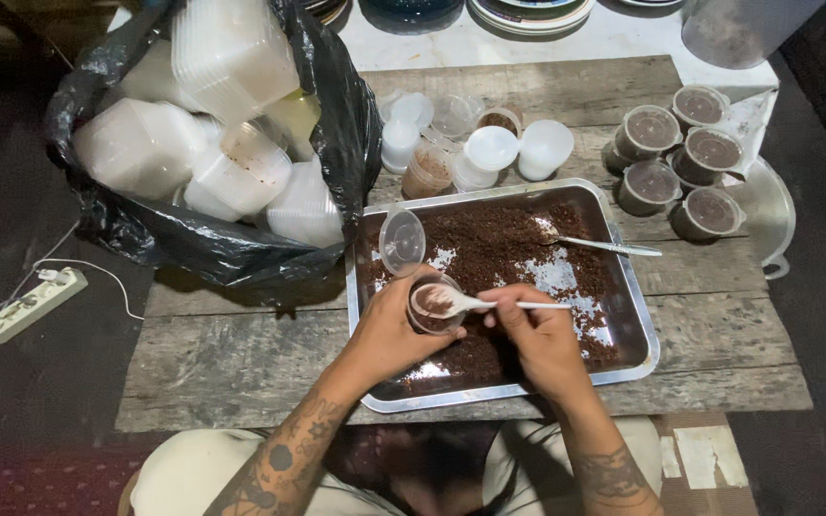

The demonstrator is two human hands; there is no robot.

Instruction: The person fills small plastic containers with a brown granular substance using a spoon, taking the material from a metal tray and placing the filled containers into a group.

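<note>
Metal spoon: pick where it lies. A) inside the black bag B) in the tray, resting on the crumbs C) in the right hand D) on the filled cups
B: the metal spoon lies in the tray on the brown crumbs, apart from both hands; the right hand holds a white spoon instead.

A home kitchen corner used for small-batch food packing: a rough plank worktop [241,373] carries a metal tray [638,315] of brown crumbs. Behind the tray lie stacked plates [528,14]; left of it, a black bag [336,124] of plastic containers; right, filled lidded cups [681,158].
</note>
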